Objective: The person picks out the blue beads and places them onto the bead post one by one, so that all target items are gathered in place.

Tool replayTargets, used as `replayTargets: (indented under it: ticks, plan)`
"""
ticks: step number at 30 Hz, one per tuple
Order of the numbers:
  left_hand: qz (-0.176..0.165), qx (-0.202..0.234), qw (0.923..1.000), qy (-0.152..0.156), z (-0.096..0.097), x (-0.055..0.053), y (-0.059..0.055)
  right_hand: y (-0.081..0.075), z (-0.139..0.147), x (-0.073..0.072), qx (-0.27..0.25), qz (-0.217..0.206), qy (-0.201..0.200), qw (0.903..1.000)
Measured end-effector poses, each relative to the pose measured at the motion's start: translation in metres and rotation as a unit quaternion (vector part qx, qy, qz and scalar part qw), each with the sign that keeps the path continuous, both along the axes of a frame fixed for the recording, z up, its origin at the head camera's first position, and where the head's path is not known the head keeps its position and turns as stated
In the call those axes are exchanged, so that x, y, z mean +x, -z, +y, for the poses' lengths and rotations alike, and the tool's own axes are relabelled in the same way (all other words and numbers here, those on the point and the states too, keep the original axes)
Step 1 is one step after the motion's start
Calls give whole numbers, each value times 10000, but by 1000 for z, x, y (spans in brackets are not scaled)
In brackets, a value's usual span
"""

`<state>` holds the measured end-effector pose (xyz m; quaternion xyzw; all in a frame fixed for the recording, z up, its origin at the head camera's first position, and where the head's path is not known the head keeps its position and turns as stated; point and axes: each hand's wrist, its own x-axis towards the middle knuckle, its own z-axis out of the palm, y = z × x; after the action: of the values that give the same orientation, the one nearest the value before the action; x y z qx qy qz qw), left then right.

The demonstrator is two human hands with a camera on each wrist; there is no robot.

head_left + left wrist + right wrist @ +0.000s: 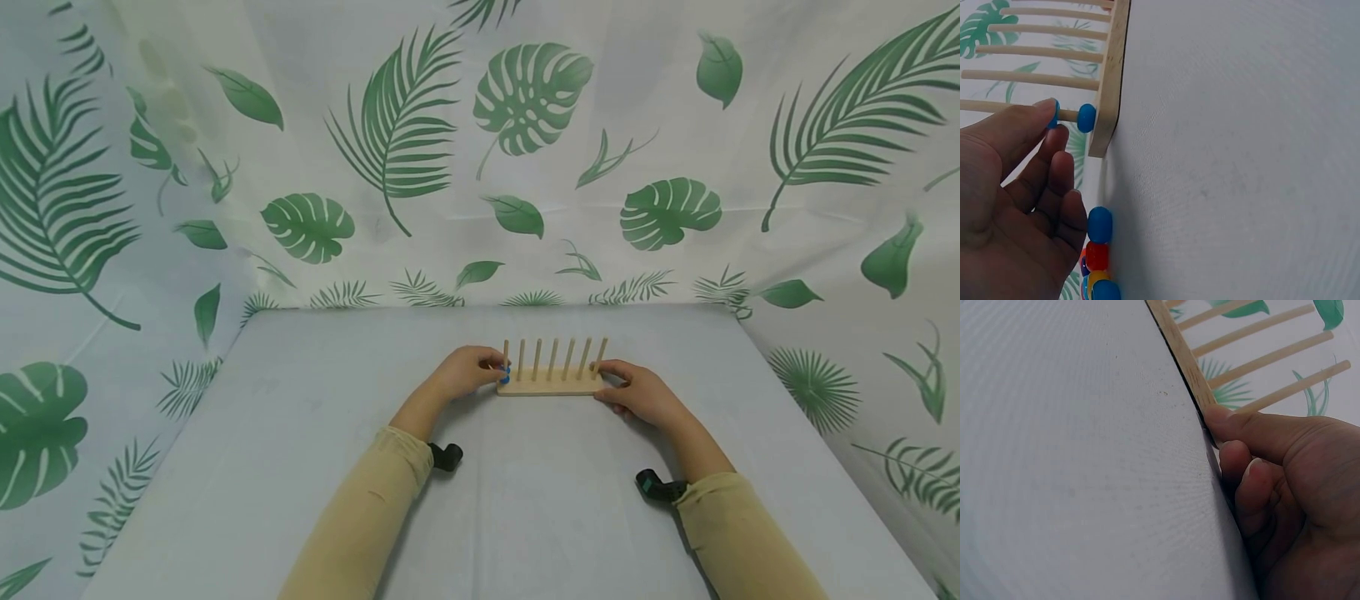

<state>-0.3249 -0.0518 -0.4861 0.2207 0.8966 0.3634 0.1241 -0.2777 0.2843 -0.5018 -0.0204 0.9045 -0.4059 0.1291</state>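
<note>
A wooden peg rack [551,387] with a row of upright pegs stands on the table. At its left end, my left hand [468,372] pinches a blue bead [1055,115] that is around the leftmost peg. A second blue bead [1087,118] sits lower on the same peg, against the base, with a gap between the two. My right hand [637,390] grips the right end of the rack, thumb against the base and fingers around its end. The other pegs carry no beads in the head view.
In the left wrist view, several coloured beads lie beyond the left hand, among them a blue bead [1100,225] and a red bead [1097,255]. The left hand hides them in the head view. A leaf-print curtain [525,208] hangs behind the white table [540,500].
</note>
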Motion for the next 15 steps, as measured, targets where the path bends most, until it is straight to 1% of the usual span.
replayTargets:
  ticks: [8,15]
  plan:
    - [18,-210,9998,-24,1,0,3,3,1,-2,52,28,-42,10000]
    - [-52,-116,9999,52,1,1,5,5,1,-3,46,40,-45,10000]
